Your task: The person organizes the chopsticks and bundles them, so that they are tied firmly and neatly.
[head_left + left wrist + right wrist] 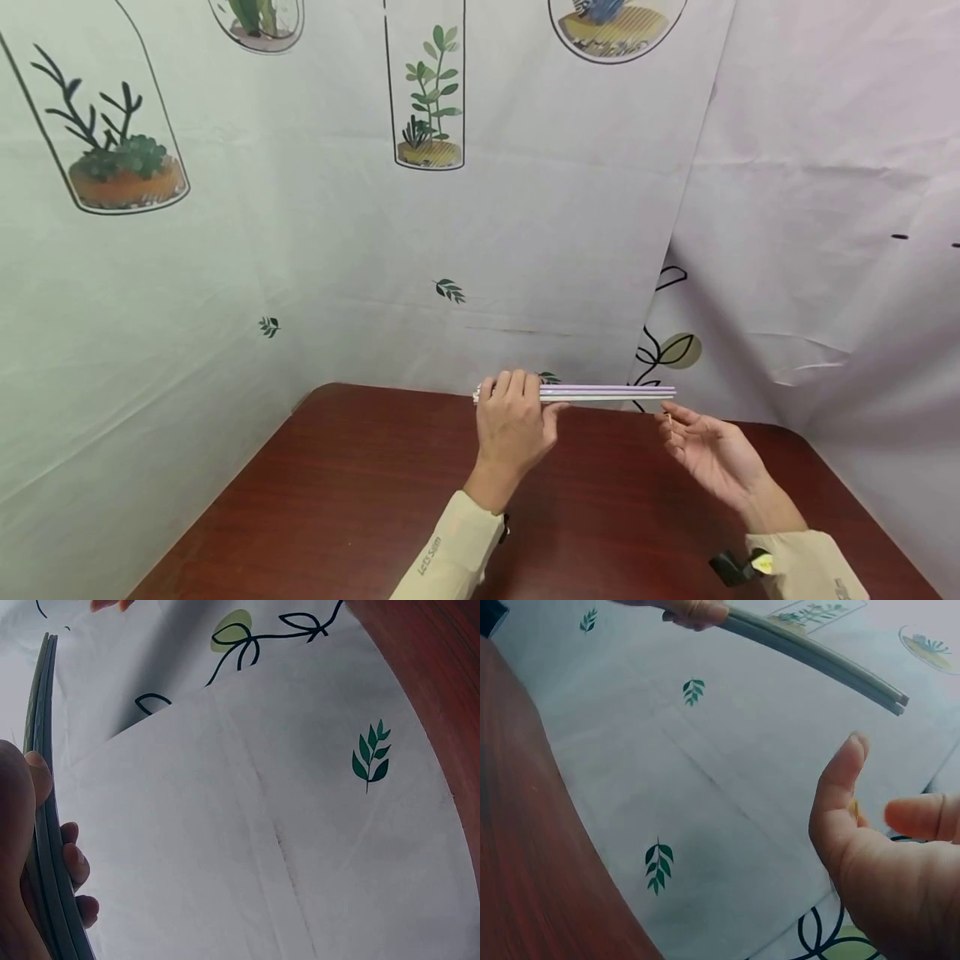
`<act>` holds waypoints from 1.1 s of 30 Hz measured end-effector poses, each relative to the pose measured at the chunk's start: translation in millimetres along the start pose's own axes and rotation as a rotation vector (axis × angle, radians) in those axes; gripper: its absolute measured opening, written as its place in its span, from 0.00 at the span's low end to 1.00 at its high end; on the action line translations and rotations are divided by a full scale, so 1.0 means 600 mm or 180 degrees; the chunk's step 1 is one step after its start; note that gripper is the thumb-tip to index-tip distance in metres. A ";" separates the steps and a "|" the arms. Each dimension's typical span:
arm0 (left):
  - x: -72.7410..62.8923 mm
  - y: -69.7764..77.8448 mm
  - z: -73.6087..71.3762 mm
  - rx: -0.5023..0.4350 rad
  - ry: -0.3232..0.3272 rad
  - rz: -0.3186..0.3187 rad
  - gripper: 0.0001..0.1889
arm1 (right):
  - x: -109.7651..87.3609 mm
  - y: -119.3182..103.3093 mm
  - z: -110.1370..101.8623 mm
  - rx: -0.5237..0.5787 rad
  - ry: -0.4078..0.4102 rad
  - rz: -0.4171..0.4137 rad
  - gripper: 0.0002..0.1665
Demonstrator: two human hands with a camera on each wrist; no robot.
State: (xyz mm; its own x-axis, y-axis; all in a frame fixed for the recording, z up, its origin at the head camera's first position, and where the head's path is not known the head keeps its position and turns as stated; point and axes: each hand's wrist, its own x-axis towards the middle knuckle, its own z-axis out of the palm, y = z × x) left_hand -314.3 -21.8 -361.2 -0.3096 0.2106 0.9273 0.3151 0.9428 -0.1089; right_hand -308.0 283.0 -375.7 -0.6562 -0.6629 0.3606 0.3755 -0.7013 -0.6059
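Gripping a bundle of slim sticks (607,392) in the left hand (513,417), with the thumb on one side and the bent fingers wrapped round the other, close to the bundle's left end. Raised near the far edge of the brown table (360,467), about level in the head view, pale purple and white in colour, with most of the length reaching freely to the right. Having the right hand (712,458) near this free end, apart from it in the right wrist view, palm partly upturned, fingers bent, with a small yellow piece (669,419) seemingly held among them, too small to name with certainty. Judging from the thin, straight shape, likely light and rather stiff. Probably smooth too, therefore inclined to slide lengthwise under a loose grip, and perhaps easy to snap under strong sideways force. Best to take hold round all the sticks together, firmly but without crushing. For a second hold, better to choose the free right end, supporting from below and gathering the tips evenly, in order to avoid any fanning out.
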 end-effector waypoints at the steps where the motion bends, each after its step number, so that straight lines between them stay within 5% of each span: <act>1: 0.000 0.000 0.000 -0.0002 -0.0005 0.0000 0.22 | -0.001 -0.002 0.004 -0.0123 0.0043 -0.0039 0.34; 3: 0.001 0.001 0.000 -0.0012 -0.0017 0.0002 0.22 | -0.004 -0.006 0.014 -0.0590 0.0264 -0.0167 0.33; 9: -0.001 0.001 -0.001 -0.0007 -0.0096 -0.0021 0.22 | -0.005 -0.017 0.050 -0.2727 0.1144 -0.0677 0.23; 12: -0.001 0.002 -0.001 -0.0032 -0.0079 -0.0012 0.21 | -0.001 -0.024 0.060 -0.3258 0.1256 -0.0932 0.21; 23: -0.003 0.000 -0.002 -0.0057 -0.0071 0.0002 0.21 | 0.028 -0.026 0.076 -0.3567 0.1478 -0.1347 0.17; 33: 0.002 -0.005 -0.005 -0.0128 -0.0054 -0.0056 0.20 | 0.048 -0.017 0.072 -0.2917 0.0802 -0.1908 0.23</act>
State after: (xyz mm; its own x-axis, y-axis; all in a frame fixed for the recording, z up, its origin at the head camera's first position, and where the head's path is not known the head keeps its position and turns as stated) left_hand -313.1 -24.9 -359.0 -0.3304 0.1987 0.9227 0.3452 0.9353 -0.0778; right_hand -302.6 259.8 -328.6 -0.7218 -0.1384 0.6781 -0.6002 -0.3627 -0.7129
